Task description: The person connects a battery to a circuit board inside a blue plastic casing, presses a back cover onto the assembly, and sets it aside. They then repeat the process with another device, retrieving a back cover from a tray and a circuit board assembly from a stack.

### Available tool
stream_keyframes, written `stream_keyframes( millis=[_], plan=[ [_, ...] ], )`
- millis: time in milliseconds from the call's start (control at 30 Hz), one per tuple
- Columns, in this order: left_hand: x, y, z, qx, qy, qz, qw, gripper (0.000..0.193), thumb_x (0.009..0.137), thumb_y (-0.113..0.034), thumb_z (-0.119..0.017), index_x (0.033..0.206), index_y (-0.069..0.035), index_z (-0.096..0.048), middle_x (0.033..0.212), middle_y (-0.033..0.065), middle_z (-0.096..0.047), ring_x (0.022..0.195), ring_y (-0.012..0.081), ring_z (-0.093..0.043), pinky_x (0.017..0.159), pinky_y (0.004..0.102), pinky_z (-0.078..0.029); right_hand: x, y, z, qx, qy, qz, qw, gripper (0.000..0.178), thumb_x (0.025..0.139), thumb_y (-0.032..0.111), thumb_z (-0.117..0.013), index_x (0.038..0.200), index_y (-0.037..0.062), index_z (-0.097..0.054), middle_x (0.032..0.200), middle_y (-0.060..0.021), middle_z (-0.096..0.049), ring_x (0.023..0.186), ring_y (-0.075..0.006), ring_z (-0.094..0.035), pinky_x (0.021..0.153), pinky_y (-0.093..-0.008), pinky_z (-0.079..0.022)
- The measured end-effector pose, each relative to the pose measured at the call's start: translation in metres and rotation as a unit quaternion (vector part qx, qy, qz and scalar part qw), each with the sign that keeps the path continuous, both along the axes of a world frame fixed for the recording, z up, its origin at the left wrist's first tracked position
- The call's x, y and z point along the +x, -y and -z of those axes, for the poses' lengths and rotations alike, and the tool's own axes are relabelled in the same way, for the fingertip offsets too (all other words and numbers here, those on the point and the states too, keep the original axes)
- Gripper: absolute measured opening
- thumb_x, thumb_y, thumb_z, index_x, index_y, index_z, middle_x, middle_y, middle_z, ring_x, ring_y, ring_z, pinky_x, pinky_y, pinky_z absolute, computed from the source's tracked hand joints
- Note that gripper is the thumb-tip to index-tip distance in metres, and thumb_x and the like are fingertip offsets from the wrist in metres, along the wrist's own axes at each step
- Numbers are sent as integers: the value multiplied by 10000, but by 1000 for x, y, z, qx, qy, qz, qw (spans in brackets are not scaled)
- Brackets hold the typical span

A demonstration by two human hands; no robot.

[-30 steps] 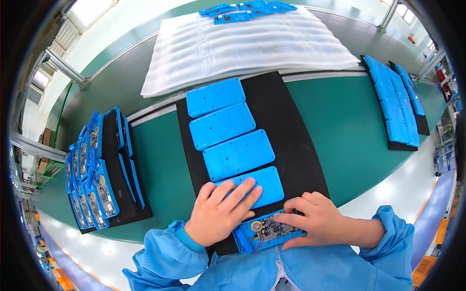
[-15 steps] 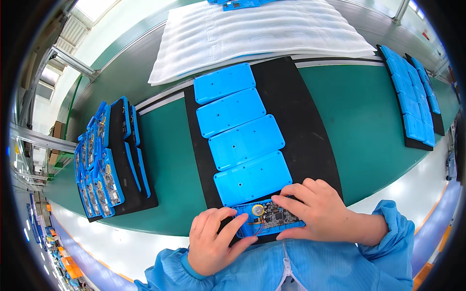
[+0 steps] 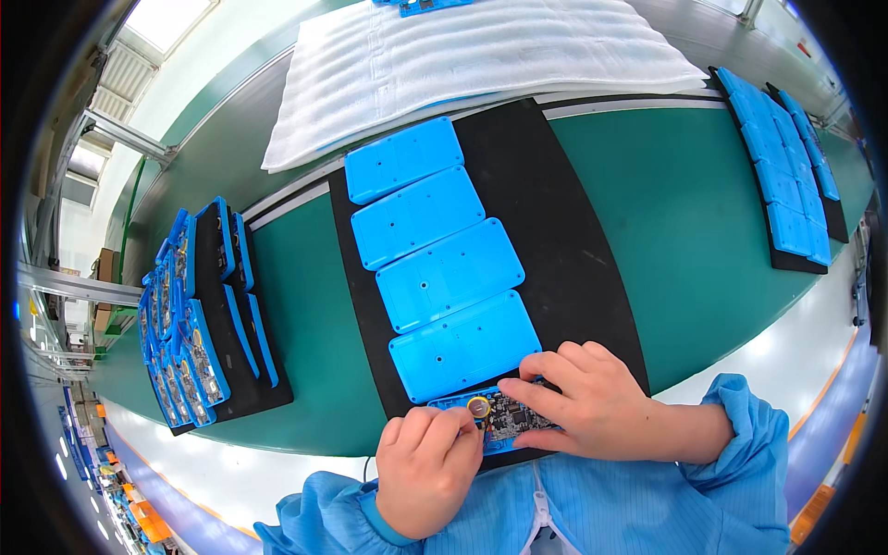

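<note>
Open blue housing at near end of black mat, circuit board inside. Right hand: fingers spanning housing, holding both long edges. Left hand: fingers bunched at left end, can't tell if gripping. Risks: left fingers could knock coin cell; uneven push might tilt board; sliding housing could scuff nearest panel.
</note>
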State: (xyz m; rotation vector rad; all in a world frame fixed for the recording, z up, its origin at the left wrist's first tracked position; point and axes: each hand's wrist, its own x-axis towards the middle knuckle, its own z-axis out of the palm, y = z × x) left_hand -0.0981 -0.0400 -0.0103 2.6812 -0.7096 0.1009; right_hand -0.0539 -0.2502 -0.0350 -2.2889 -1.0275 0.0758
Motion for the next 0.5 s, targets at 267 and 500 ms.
stream_keyframes(
  millis=[267, 500],
  plan=[
    [-18, 4, -11, 180, -9, 66, 981, 320, 747, -215, -690, 1024, -62, -645, 1127, 124, -526, 892, 284, -527, 760, 384, -433, -6, -6, 3, 18, 58, -2, 998, 464, 705, 331, -742, 1101, 122, -618, 978, -21, -551, 755, -151, -501, 618, -308, -340],
    [-6, -23, -26, 22, -94, -85, 992, 447, 660, -124, -777, 1081, -51, -646, 991, 107, -557, 838, 253, -526, 704, 348, -437, -17, -18, 13, 35, 112, -40, 992, 288, 770, 178, -639, 1058, 183, -657, 887, 10, -562, 765, -110, -532, 607, -284, -326]
  ],
)
